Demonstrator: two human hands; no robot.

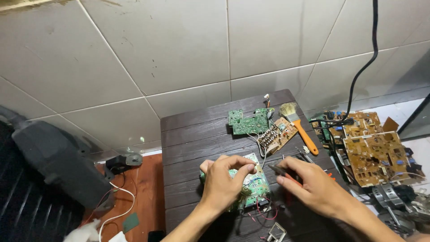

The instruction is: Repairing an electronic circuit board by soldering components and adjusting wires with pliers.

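Note:
My left hand (226, 181) rests on a green circuit board (256, 183) with red and blue wires, lying on a small dark wooden table (192, 143); thumb and fingers pinch the board's upper edge. My right hand (307, 181) is closed around a thin dark tool (277, 169) with a red handle, its tip pointing left toward the board. Farther back lie a second green circuit board (246, 122) and a tan board (277, 136), joined by white wires.
A paintbrush (299, 125) with an orange handle lies at the table's right back. Brown circuit boards (374, 152) are stacked to the right on the floor, with a black cable (365, 67) hanging above. A dark appliance body (53, 166) sits left.

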